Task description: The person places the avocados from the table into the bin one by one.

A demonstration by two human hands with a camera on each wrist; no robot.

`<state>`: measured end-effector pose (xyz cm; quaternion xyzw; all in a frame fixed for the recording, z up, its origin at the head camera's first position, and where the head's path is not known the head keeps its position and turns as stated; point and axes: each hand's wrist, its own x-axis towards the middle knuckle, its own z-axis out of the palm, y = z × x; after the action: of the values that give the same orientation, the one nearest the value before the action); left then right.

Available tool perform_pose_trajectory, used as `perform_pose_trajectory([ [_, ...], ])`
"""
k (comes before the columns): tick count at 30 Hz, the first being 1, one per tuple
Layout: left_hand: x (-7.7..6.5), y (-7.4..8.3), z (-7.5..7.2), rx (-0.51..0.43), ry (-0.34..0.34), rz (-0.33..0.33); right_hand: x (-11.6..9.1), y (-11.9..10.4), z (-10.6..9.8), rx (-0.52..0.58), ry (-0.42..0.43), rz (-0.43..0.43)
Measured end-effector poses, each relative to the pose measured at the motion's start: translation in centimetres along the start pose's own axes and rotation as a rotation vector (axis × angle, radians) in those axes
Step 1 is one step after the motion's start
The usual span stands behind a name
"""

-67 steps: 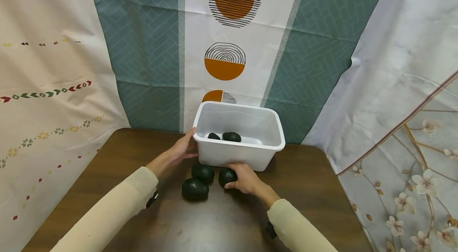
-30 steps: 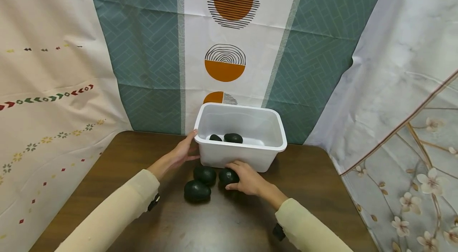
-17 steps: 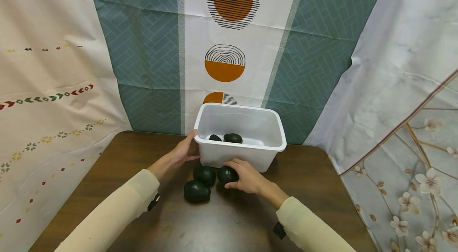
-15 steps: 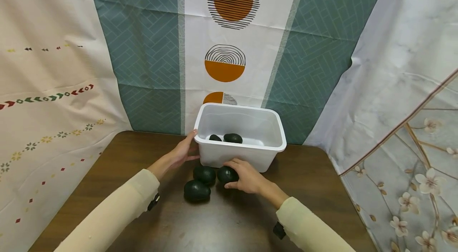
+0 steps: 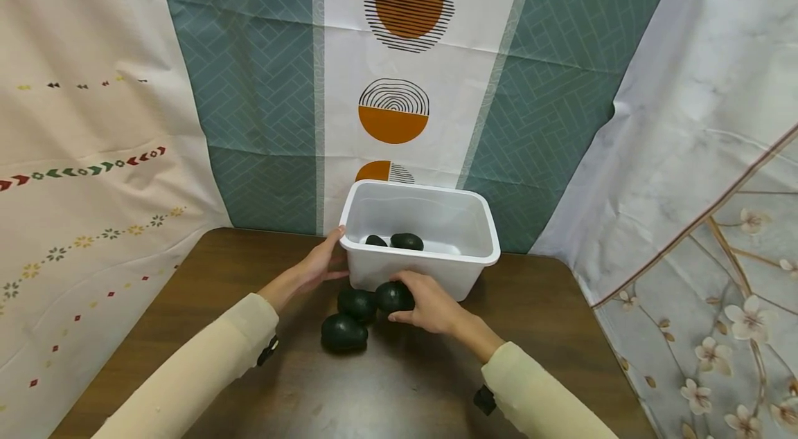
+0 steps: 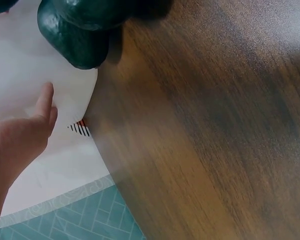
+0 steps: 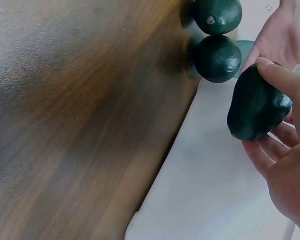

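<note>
My right hand [image 5: 429,302] grips a dark green avocado [image 5: 391,298] in front of the white bin [image 5: 424,260]. In the right wrist view the thumb lies over one side of this avocado [image 7: 255,107], fingertips under the other. My left hand [image 5: 316,264] touches the bin's left front corner, thumb at the rim and fingers fairly straight along the outer wall. Two more avocados lie on the table before the bin: one [image 5: 355,303] close against its front wall, the other [image 5: 344,333] nearer to me. Inside the bin are an avocado [image 5: 406,241] and a smaller-looking dark one [image 5: 375,240], partly hidden by the front wall.
The bin stands near the back edge of a brown wooden table [image 5: 530,356]. Behind it hangs a patterned curtain [image 5: 255,93], with a cream cloth [image 5: 93,113] at the left and a white floral cloth [image 5: 698,252] at the right.
My right hand has raised its avocado slightly and brought it left, up against the view of the neighbouring one. My left hand stays at the bin's corner; the bin and other avocados have not moved.
</note>
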<state>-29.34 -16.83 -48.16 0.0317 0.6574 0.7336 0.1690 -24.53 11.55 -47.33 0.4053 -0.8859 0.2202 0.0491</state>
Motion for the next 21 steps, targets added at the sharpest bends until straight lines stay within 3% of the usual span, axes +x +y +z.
perform_pose_trajectory([
  [9, 0.0, 0.0, -0.1, 0.004, -0.014, -0.001, 0.3, -0.6, -1.0, -0.016, -0.008, 0.009],
  [21, 0.4, 1.5, 0.0, 0.029, -0.034, -0.011, 0.7, -1.4, -2.2, -0.005, 0.038, -0.020],
])
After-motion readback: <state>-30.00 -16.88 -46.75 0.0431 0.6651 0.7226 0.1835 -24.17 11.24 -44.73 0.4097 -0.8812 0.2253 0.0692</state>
